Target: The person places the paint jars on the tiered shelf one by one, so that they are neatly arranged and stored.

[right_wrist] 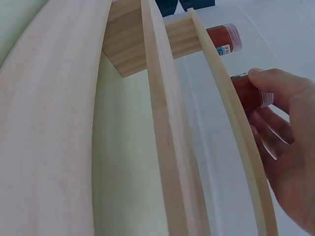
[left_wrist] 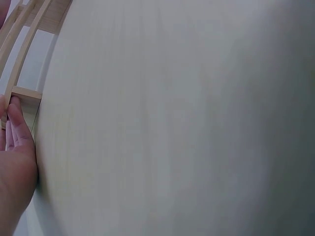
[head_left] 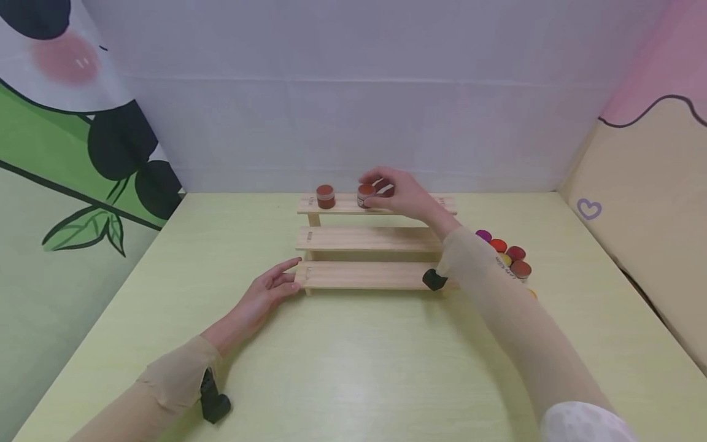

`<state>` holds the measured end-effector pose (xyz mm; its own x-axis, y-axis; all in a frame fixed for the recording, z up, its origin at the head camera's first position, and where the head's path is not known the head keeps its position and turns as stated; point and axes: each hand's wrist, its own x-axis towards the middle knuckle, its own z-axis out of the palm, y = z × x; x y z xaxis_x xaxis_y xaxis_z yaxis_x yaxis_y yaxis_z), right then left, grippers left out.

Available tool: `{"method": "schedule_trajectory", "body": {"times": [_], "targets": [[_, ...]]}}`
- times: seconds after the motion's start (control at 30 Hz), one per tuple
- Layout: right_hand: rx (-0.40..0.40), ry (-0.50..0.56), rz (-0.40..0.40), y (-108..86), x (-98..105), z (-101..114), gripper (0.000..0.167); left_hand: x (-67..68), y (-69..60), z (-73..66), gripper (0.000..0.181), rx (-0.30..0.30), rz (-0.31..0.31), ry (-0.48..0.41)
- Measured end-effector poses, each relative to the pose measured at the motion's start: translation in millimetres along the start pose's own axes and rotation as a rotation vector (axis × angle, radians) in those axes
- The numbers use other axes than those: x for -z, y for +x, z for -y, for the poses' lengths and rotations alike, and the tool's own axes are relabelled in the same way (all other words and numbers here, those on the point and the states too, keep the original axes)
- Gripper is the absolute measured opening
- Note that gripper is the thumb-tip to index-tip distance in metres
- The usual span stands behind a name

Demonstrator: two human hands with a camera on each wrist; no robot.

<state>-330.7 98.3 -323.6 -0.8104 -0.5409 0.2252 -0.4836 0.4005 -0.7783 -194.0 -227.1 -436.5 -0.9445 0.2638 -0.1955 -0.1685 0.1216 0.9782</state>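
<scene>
A three-tier wooden shelf rack (head_left: 375, 239) stands on the table. On its top tier, my right hand (head_left: 405, 193) grips a small jar (head_left: 366, 195) with a reddish-brown lid between thumb and fingers. The right wrist view shows this held jar (right_wrist: 247, 93) at the top board's edge, its contents reddish brown. To its left, a similar jar (head_left: 326, 197) stands upright on the same board. My left hand (head_left: 265, 294) holds the left end of the lowest tier, thumb at the front and fingers behind; the left wrist view partly cuts off that hand (left_wrist: 17, 167).
Several small jars with purple, red, yellow and brown lids (head_left: 516, 253) stand right of the rack, partly hidden by my right sleeve (head_left: 497, 294). A pale cloth wall (head_left: 353, 123) rises behind the rack. Printed panels flank the pale table (head_left: 353, 362).
</scene>
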Motion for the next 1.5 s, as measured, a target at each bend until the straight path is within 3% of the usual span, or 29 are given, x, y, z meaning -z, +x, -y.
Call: {"method": "schedule_trajectory", "body": {"times": [0.3, 0.63, 0.97, 1.23, 1.5], "targets": [[-0.033, 0.046, -0.035, -2.1, -5.6, -3.2, 0.037, -0.9, -1.5, 0.1, 0.067, 0.006, 0.007, -0.008], [-0.009, 0.114, -0.032, -2.4, -9.0, -5.4, 0.040, -0.5, -1.3, -1.7, 0.066, -0.009, 0.007, -0.008], [-0.018, 0.102, -0.023, -1.1, -11.3, -8.9, 0.040, -0.2, -1.1, -0.6, 0.066, -0.007, 0.016, -0.005], [-0.039, 0.106, 0.008, -14.1, -8.0, 22.6, 0.042, -0.1, -0.5, 1.1, 0.065, -0.009, 0.012, -0.014], [-0.038, 0.087, 0.003, -15.0, -7.7, 23.3, 0.043, -1.1, 0.1, -0.4, 0.066, -0.003, 0.014, -0.010]]}}
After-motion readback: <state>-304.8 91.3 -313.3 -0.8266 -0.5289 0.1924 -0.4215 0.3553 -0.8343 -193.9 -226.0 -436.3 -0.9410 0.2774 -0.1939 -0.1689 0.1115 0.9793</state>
